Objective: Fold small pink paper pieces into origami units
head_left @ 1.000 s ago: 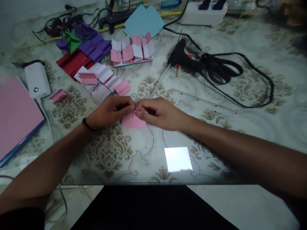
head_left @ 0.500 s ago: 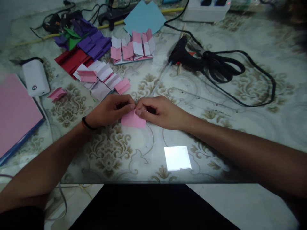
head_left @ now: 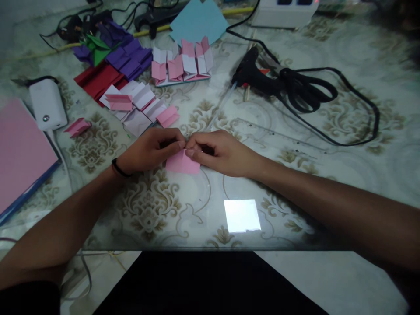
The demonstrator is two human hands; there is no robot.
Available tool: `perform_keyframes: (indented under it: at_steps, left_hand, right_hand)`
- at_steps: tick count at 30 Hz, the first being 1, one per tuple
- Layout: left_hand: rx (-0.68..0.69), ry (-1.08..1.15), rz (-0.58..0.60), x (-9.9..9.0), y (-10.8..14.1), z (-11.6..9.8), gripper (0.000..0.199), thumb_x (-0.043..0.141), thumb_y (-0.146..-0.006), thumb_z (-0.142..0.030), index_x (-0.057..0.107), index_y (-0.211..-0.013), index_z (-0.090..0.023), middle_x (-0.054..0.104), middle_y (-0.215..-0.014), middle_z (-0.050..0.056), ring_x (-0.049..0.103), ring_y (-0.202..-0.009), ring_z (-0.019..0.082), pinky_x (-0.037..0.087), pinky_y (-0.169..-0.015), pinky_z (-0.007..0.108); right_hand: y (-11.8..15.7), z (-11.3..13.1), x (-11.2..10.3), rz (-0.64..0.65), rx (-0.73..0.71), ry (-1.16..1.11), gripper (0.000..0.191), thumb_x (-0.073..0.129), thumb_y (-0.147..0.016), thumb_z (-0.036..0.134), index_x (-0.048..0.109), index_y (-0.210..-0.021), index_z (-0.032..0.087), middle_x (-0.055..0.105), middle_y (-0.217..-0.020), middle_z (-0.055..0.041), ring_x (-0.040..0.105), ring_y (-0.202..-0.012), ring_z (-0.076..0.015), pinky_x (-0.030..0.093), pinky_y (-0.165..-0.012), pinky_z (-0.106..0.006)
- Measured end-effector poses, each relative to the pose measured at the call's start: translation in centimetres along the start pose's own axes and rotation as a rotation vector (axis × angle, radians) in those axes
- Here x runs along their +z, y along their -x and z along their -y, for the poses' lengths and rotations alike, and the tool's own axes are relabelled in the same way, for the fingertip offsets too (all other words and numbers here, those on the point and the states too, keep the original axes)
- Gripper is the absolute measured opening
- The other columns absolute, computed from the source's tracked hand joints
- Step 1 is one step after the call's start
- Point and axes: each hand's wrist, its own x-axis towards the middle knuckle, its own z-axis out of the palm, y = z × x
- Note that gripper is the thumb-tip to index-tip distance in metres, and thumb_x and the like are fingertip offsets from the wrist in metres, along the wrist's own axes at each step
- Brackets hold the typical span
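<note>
A small piece of pink paper (head_left: 182, 163) lies on the patterned table, its far edge pinched between the fingers of both hands. My left hand (head_left: 154, 148) is closed on the paper's far left part, thumb on top. Right beside it, my right hand (head_left: 219, 153) pinches the far right part, the fingertips of the two hands almost touching. A crease seems to run down the paper's middle; its far edge is hidden under the fingers. Folded pink and white paper pieces (head_left: 139, 103) stand just beyond my left hand, with a loose folded pink piece (head_left: 168, 116) at their edge.
A black glue gun (head_left: 256, 74) with a coiled cord lies at the back right, near a clear ruler (head_left: 278, 134). Purple folded papers (head_left: 131, 59), a red one (head_left: 100, 83) and blue sheets (head_left: 198, 22) are at the back. A white power bank (head_left: 48, 105) and pink sheets (head_left: 24, 153) lie left.
Both hands keep their pinch on the pink paper in nearly the same place. The whole view has shifted very slightly; nothing else has visibly moved.
</note>
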Motion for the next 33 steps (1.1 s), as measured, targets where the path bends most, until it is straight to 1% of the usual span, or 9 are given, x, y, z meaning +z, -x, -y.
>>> perform_keyframes:
  at_steps: [6,11,16,22,29,33]
  left_hand:
    - [-0.002,-0.003,0.001,0.00,0.13,0.26,0.032,0.060,-0.098,-0.042,0.071,-0.084,-0.015,0.058,-0.065,-0.001,0.046,-0.060,0.009,0.035,-0.055,0.022]
    - [-0.017,-0.003,-0.004,0.04,0.14,0.27,0.030,0.061,-0.097,-0.040,0.071,-0.083,-0.015,0.058,-0.065,-0.002,0.046,-0.060,0.009,0.036,-0.056,0.022]
    - [0.003,0.001,0.000,0.05,0.11,0.27,0.028,0.060,-0.098,-0.036,0.070,-0.083,-0.014,0.058,-0.065,-0.002,0.046,-0.060,0.009,0.035,-0.056,0.022]
    - [0.007,0.004,0.000,0.00,0.10,0.34,0.028,0.061,-0.098,-0.037,0.071,-0.084,-0.014,0.060,-0.066,-0.001,0.047,-0.060,0.009,0.036,-0.056,0.022]
    - [0.004,0.016,0.005,0.04,0.01,-0.03,0.025,0.061,-0.097,-0.033,0.070,-0.082,-0.014,0.055,-0.063,-0.003,0.043,-0.058,0.008,0.034,-0.054,0.022]
    - [0.013,0.007,0.005,0.06,-0.02,-0.02,0.026,0.060,-0.097,-0.033,0.070,-0.083,-0.013,0.053,-0.062,-0.003,0.043,-0.058,0.008,0.033,-0.054,0.021]
  right_hand:
    - [0.02,-0.02,0.02,-0.003,-0.002,0.003,0.020,0.060,-0.103,0.029,0.064,-0.088,0.016,0.050,-0.067,0.0054,0.045,-0.062,-0.0084,0.034,-0.062,-0.022]
    - [0.01,-0.02,0.03,-0.001,-0.003,0.004,0.019,0.060,-0.102,0.028,0.063,-0.087,0.016,0.050,-0.067,0.0055,0.045,-0.062,-0.0085,0.034,-0.062,-0.022]
    - [0.02,0.11,-0.02,0.004,0.009,0.004,0.018,0.060,-0.102,0.027,0.063,-0.087,0.016,0.049,-0.066,0.0058,0.043,-0.061,-0.0082,0.034,-0.061,-0.023]
    - [0.02,0.04,-0.01,0.005,0.006,-0.003,0.019,0.060,-0.102,0.027,0.063,-0.086,0.016,0.048,-0.067,0.0059,0.043,-0.060,-0.0079,0.033,-0.061,-0.023]
    - [0.03,0.09,0.00,0.007,0.008,-0.002,0.019,0.059,-0.103,0.027,0.063,-0.088,0.015,0.050,-0.067,0.0053,0.043,-0.060,-0.0078,0.033,-0.060,-0.023]
    - [0.07,0.04,0.03,0.000,0.008,0.002,0.018,0.060,-0.102,0.026,0.064,-0.088,0.015,0.051,-0.067,0.0056,0.043,-0.060,-0.0077,0.033,-0.060,-0.022]
